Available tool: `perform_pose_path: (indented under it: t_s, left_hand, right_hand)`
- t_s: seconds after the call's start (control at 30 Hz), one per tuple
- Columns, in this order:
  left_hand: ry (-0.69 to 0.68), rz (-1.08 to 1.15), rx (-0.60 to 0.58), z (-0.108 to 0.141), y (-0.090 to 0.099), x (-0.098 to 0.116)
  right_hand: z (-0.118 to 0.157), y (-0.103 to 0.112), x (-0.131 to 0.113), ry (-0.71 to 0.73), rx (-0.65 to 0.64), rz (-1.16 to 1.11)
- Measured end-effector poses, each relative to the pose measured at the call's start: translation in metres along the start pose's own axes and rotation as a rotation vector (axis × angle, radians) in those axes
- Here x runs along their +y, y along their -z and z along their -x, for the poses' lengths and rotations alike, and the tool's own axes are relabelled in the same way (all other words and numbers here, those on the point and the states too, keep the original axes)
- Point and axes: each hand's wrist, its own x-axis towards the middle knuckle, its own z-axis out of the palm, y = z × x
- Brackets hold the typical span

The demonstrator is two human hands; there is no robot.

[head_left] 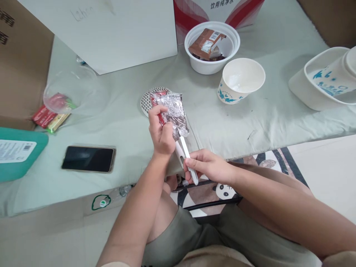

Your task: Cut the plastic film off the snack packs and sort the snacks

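My left hand (162,131) grips a crinkled, shiny clear-and-silver packet (175,111) with some red on it, above the table's front part. In my right hand (210,165) are white-handled scissors (187,154), their two white handles spread apart. The dark metal tip touches or lies very close to the packet's lower edge, by my left thumb. Partly hidden behind the packet is a white oval thing with many holes (146,101).
A white bowl (204,66) holding brown wrappers and a paper cup (232,94) stand to the right, farther back. A phone (88,158), clear bowl (75,89) and small red and green packets (46,115) lie left. White and brown boxes (125,33) stand behind; a white container (306,85) is far right.
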Motion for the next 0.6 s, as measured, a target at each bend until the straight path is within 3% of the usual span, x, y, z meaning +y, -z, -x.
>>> perform_pose_path:
  t_s: [0.6]
  left_hand:
    - [0.265,0.292,0.145,-0.004,-0.007,-0.016]
  right_hand:
    - [0.003,0.001,0.002,0.025,0.017,0.334]
